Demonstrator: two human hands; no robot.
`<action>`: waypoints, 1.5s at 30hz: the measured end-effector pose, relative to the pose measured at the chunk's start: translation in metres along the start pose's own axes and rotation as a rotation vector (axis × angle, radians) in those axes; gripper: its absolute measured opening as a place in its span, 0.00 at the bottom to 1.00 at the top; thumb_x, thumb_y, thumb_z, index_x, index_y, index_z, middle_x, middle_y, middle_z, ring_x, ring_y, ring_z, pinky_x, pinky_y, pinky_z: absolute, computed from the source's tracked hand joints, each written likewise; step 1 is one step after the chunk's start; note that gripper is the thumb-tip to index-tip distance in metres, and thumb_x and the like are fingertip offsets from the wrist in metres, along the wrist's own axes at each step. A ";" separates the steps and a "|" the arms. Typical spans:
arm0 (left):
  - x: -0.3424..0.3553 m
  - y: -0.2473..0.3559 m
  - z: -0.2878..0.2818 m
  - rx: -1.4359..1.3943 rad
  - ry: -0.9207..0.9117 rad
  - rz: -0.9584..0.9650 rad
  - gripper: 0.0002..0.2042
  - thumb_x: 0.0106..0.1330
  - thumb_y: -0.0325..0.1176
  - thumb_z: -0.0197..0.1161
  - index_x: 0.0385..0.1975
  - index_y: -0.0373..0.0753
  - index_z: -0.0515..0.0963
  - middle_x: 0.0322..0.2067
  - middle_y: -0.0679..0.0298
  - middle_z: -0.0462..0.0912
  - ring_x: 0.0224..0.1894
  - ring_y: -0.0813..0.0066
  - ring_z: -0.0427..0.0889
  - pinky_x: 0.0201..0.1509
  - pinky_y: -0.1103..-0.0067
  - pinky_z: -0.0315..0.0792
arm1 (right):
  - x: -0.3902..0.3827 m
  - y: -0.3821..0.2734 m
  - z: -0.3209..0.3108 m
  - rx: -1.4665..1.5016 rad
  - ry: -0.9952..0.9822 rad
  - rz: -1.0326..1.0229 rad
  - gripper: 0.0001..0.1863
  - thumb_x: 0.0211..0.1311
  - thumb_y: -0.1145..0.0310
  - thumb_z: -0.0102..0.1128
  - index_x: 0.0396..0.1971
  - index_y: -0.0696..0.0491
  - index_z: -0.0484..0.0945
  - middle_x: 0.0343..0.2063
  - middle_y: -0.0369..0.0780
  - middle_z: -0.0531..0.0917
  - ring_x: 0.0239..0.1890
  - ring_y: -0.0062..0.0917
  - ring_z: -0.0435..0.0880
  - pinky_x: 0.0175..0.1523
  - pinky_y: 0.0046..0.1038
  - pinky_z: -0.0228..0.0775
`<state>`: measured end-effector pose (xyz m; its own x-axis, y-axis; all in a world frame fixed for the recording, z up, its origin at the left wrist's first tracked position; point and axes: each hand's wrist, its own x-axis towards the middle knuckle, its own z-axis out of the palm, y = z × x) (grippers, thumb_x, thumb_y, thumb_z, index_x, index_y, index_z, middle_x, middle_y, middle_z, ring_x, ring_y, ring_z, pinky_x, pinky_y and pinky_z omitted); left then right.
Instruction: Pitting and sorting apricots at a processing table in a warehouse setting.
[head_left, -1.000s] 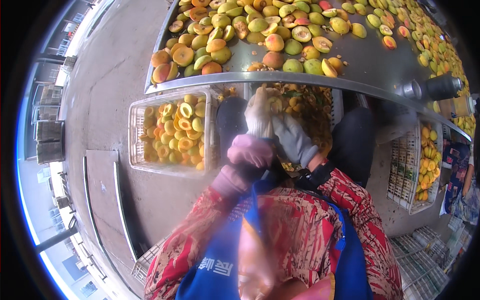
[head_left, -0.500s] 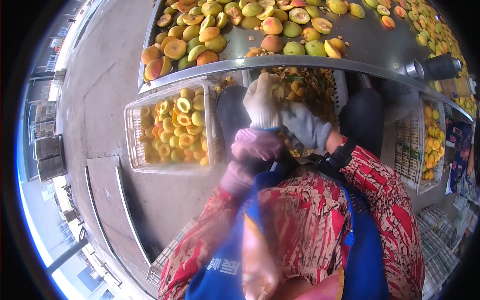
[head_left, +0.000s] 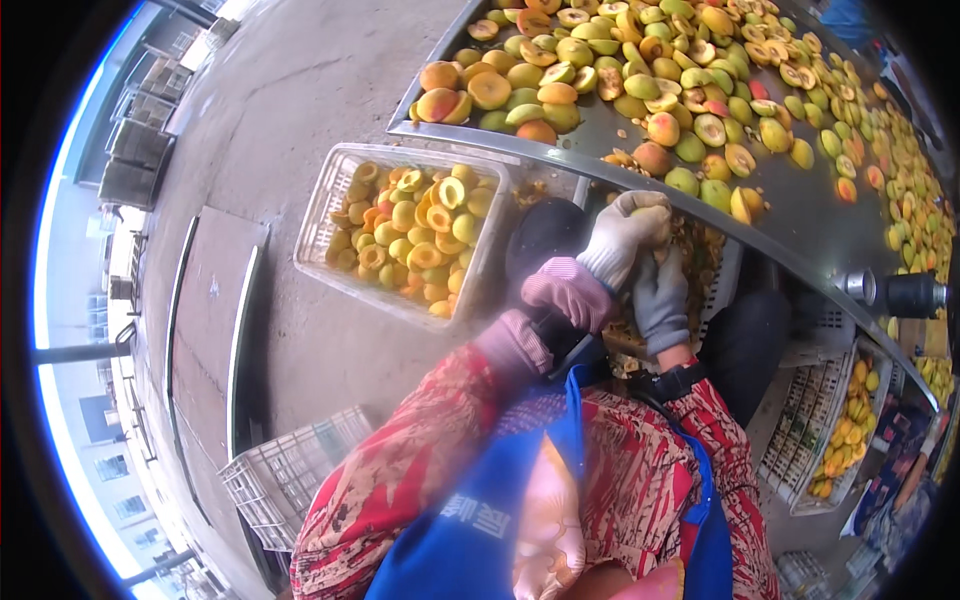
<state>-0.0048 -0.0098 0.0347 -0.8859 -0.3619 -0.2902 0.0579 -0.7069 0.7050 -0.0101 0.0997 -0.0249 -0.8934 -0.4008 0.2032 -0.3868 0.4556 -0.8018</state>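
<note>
My left hand [head_left: 622, 238], in a white knit glove with a pink striped sleeve cuff, is closed with its fingers bent. A small patch of yellow-green apricot [head_left: 645, 211] shows between its fingers. Just beneath and against it is my right hand [head_left: 660, 300], in a grey glove, its fingers curled up toward the left; what they grip is hidden. Both hands are just below the near edge of the metal table [head_left: 540, 150], above a container of pits and fruit scraps [head_left: 700, 243] between my knees. Whole and halved apricots [head_left: 640, 85] cover much of the table.
A white crate [head_left: 322, 215] full of apricot halves [head_left: 405, 240] stands on the floor to my left. Behind it lies another crate [head_left: 290, 475]. On the table's right are a black flask [head_left: 905, 297] and a metal cup [head_left: 858, 285]. More fruit fills a crate [head_left: 800, 430] at right.
The view has turned, so the table and crates sit tilted and further right in it. My hands stay together below the table edge, with the right hand now more upright under the left.
</note>
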 end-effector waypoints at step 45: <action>0.315 0.149 0.020 2.111 0.523 0.865 0.19 0.60 0.50 0.54 0.43 0.43 0.77 0.38 0.59 0.81 0.43 0.60 0.80 0.46 0.65 0.72 | 0.052 -0.049 -0.062 1.040 -0.171 0.802 0.06 0.66 0.68 0.48 0.30 0.52 0.66 0.12 0.32 0.69 0.14 0.14 0.67 0.22 0.18 0.60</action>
<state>-0.2841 -0.2171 0.0616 -0.7570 -0.4304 0.4916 -0.4656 0.8832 0.0563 -0.0515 0.1061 0.0599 -0.7207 -0.4374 -0.5378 0.6550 -0.1756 -0.7349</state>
